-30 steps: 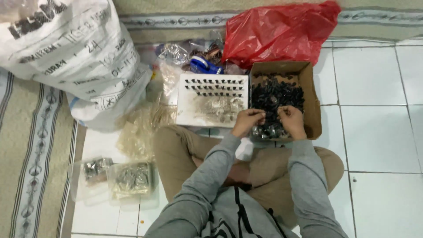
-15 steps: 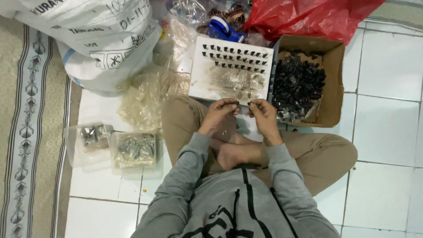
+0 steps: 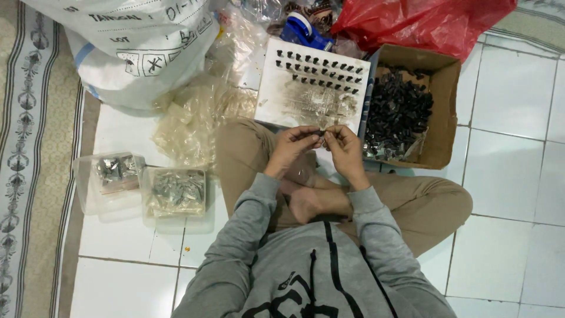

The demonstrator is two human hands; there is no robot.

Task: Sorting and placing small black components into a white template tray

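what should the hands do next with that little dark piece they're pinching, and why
Probably carry it up to the white tray and stand it in the next free spot. Left hand and right hand meet on one small dark piece, and the tray's far rows already hold upright dark pieces.

A tiny dark part (image 3: 322,132) sat pinched between the fingertips of the left hand (image 3: 292,148) and right hand (image 3: 346,150), just before the white tray's near edge.
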